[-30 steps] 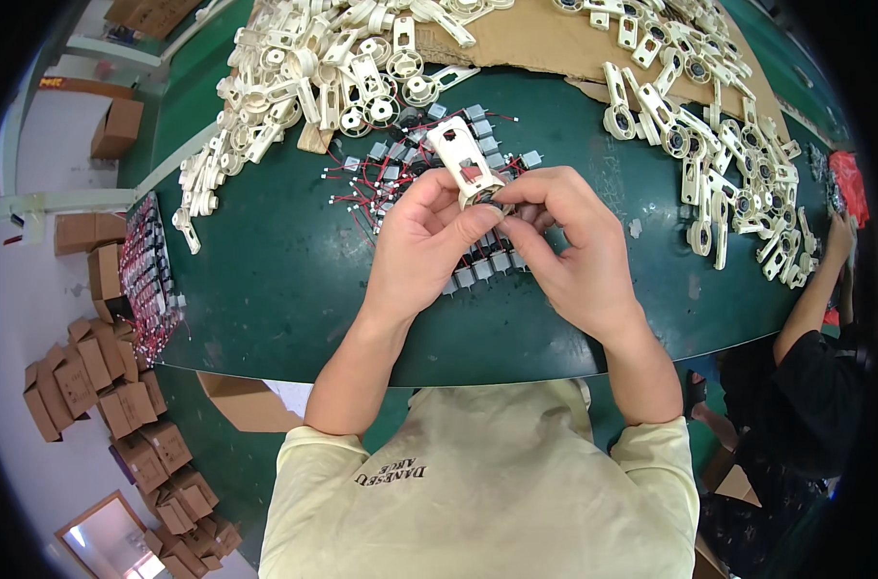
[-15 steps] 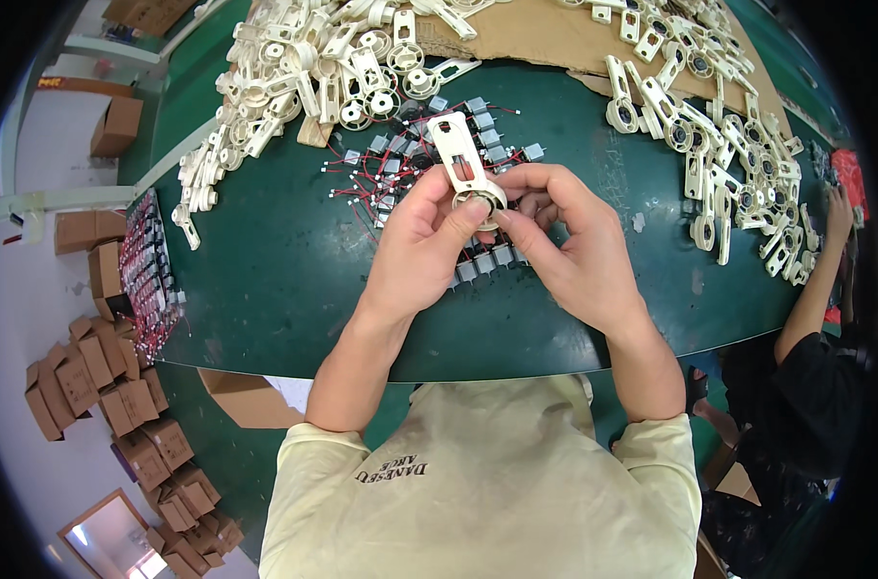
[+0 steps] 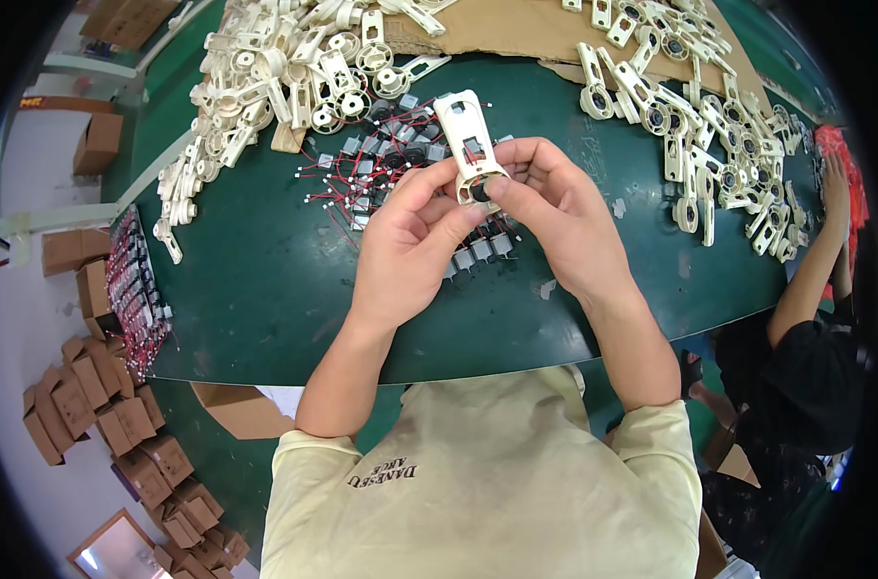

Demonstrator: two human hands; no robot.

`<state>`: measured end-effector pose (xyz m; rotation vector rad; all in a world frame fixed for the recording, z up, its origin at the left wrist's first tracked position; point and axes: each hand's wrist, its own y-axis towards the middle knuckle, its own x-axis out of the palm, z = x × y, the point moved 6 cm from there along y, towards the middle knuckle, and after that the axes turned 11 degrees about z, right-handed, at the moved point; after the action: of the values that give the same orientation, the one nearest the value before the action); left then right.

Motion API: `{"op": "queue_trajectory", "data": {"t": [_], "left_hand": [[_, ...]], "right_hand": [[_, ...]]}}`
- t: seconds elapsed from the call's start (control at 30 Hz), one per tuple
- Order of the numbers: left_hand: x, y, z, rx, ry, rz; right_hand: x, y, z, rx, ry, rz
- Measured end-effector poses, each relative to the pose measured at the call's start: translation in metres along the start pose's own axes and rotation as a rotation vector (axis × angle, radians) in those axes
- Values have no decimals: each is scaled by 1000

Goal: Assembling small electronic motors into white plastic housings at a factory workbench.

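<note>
Both my hands hold a cream plastic housing [image 3: 463, 124] above the middle of the green table. Its long slotted end points away from me, and its round end lies between my fingers. A dark round piece [image 3: 480, 191] shows in that round end. My left hand [image 3: 405, 253] is closed on the housing's left side, thumb at the near edge. My right hand [image 3: 557, 214] grips the other side, its thumb against the dark piece. Just beneath and beyond my hands lie several small grey motors [image 3: 364, 166] with red wires, partly covered by my fingers.
Cream housings are heaped at the far left [image 3: 265, 72]; others with dark round inserts lie at the right [image 3: 690, 125]. Cardboard [image 3: 497, 29] covers the table's far part. Wired motors [image 3: 135, 289] line the left edge. A co-worker's arm [image 3: 813, 261] reaches in at right.
The housing has tipped in my hands, so its round end shows more from the side. My right thumb has shifted onto the dark piece. The whole view has shifted slightly.
</note>
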<state>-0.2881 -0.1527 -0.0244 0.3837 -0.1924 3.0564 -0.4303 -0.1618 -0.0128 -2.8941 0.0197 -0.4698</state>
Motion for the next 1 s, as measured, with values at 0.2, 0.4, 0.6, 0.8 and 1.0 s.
{"op": "queue_trajectory", "data": {"t": [0.2,0.4,0.6,0.8,1.0], "left_hand": [[5,-4,5,152,110,55],[10,-7,6,374,385,57],[6,-2,4,158,124,76],[-2,0,1,-9,-76,63],[0,-3,3,176,148,104]], "right_hand": [[2,0,8,30,56,45],[0,-1,18,83,64,121],[0,3,12,174,182,-2],[5,-3,3,78,117,-66],[8,-5,8,-81,-49,-58]]}}
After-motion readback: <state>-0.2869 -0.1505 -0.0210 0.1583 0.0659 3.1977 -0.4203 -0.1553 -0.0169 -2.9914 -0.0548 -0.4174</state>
